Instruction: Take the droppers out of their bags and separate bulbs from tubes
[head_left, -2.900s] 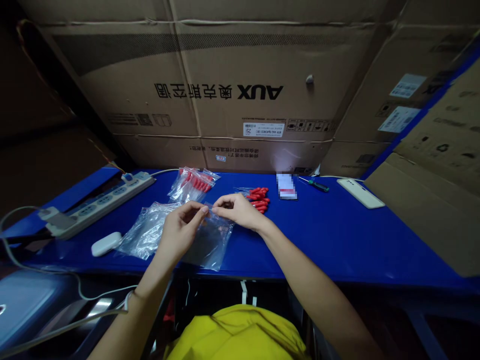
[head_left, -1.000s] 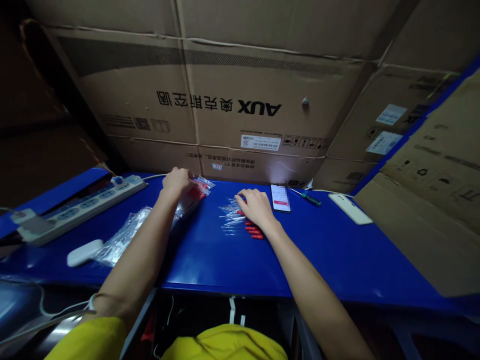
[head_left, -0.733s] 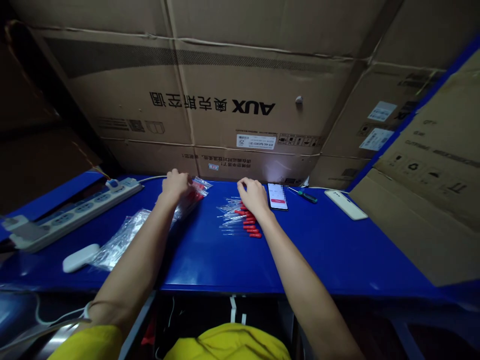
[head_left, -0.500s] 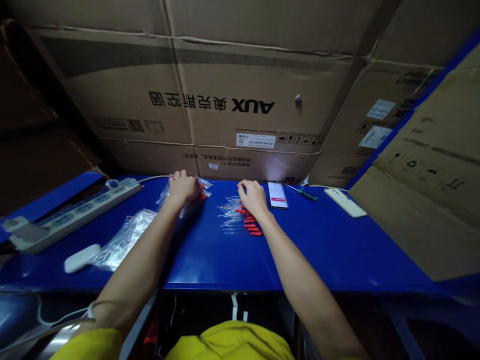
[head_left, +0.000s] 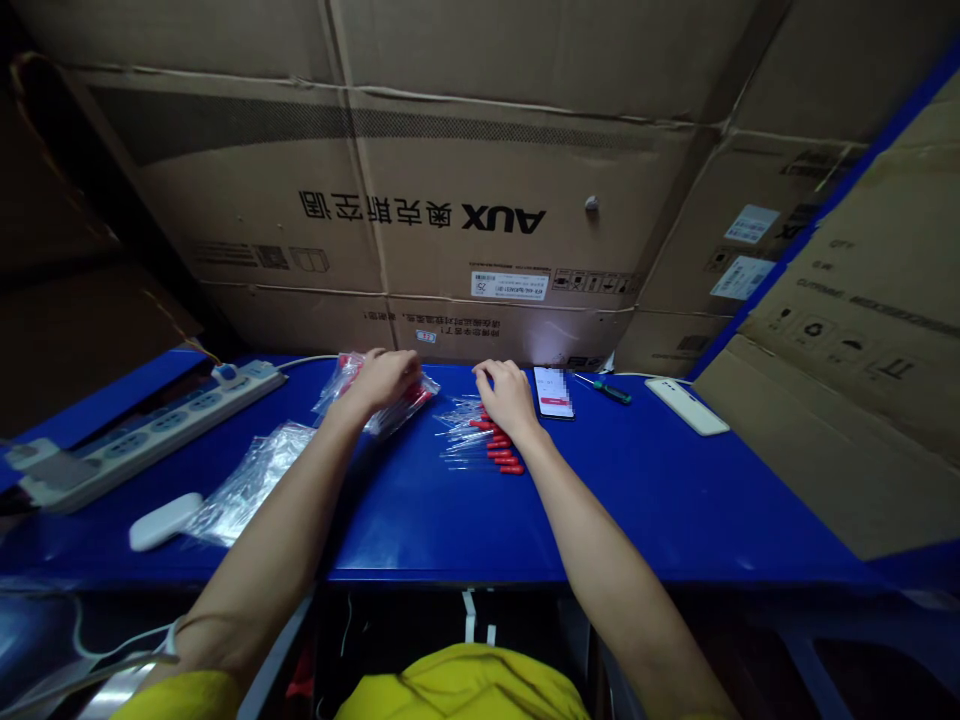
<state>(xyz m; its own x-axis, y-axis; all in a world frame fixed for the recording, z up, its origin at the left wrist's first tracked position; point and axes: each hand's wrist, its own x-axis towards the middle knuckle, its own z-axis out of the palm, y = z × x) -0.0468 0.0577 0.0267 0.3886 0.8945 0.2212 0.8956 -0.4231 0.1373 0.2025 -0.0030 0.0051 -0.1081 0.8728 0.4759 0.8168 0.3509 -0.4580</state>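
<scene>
At the back of the blue table, my left hand (head_left: 384, 378) lies closed over clear plastic bags (head_left: 390, 420) with red pieces showing inside. Its fingertips point right and partly hide the bags. To the right, my right hand (head_left: 507, 396) rests at the back end of a loose pile of thin clear tubes with red ends (head_left: 461, 440). Its fingers curl down and inward, and whatever is between them is hidden. The red ends (head_left: 506, 460) line up toward my right forearm, while the clear tips point left.
More clear plastic bags (head_left: 259, 480) lie left of my left forearm beside a white rounded case (head_left: 165, 521). A power strip (head_left: 161, 432) runs along the left. On the right are a lit phone (head_left: 553, 392), a green-handled screwdriver (head_left: 611, 391) and a pale phone (head_left: 686, 406). Cardboard (head_left: 450, 140) walls the back.
My left hand has slid a little to the right, and the edge of the bags under it has shifted right too. My right hand and the tube pile stay almost in place.
</scene>
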